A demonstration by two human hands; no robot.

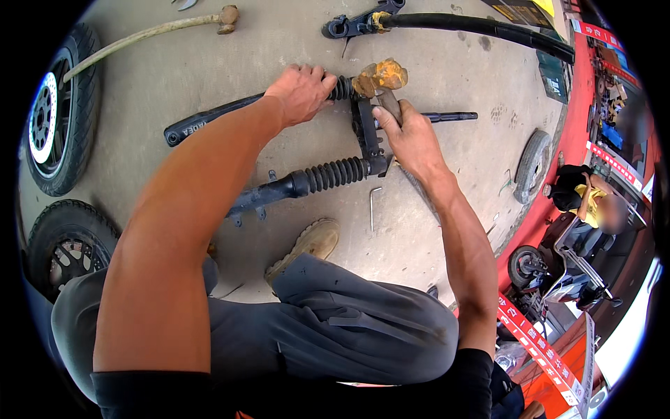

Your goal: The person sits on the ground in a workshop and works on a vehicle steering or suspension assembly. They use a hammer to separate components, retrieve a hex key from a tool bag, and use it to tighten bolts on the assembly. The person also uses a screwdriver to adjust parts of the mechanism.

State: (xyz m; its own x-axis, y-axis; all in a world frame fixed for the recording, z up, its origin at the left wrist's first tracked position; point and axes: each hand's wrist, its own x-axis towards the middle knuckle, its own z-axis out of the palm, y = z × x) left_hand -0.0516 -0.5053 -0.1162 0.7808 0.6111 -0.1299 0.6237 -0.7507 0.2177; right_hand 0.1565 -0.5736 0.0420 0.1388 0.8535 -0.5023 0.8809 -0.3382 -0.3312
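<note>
While left hand [301,92] clasps fork leg [227,114], right hand [413,138] clenches hammer [380,77].

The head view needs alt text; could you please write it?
A person's right hand holds a yellow-headed hammer at a black two-legged fork on the floor, while the left hand grips the fork's upper leg. A second hammer and two wheels are at left.
</note>
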